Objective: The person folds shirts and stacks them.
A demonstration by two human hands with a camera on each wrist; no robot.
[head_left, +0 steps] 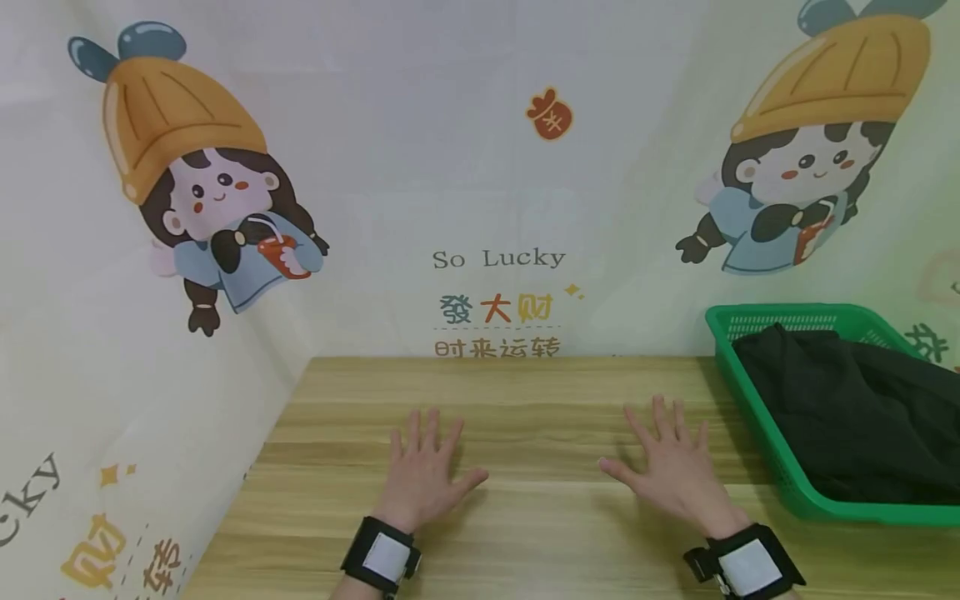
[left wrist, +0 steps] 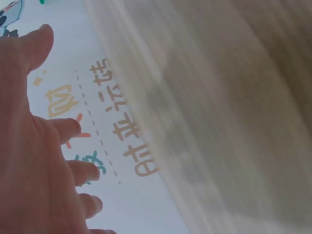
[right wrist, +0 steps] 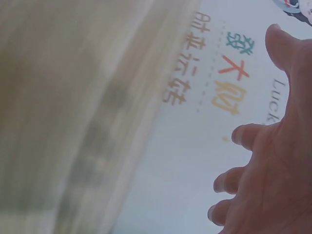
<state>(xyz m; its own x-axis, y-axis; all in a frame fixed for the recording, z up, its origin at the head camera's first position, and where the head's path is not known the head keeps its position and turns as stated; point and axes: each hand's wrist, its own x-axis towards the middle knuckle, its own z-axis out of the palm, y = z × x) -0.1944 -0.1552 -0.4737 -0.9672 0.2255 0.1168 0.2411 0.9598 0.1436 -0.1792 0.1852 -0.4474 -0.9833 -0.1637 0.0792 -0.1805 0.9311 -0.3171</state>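
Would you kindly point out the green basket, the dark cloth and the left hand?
Green basket [head_left: 885,512]: head view, on its near rim.
Dark cloth [head_left: 855,408]: head view, on its middle.
Left hand [head_left: 420,478]: head view, on the back of the hand.

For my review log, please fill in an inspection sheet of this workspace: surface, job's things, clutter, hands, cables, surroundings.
Surface: wood-grain table, light and darker bands running across it.
Job's things: green basket at the table's right side, holding a bunched dark cloth; neither hand touches them.
Clutter: nothing seen.
Hands: left hand and right hand both have fingers spread and hold nothing; each wrist wears a dark band, left band and right band.
Cables: nothing seen.
Surroundings: pale backdrop behind and to the left, printed with cartoon figures in orange hats, a red pouch and "So Lucky" lettering.
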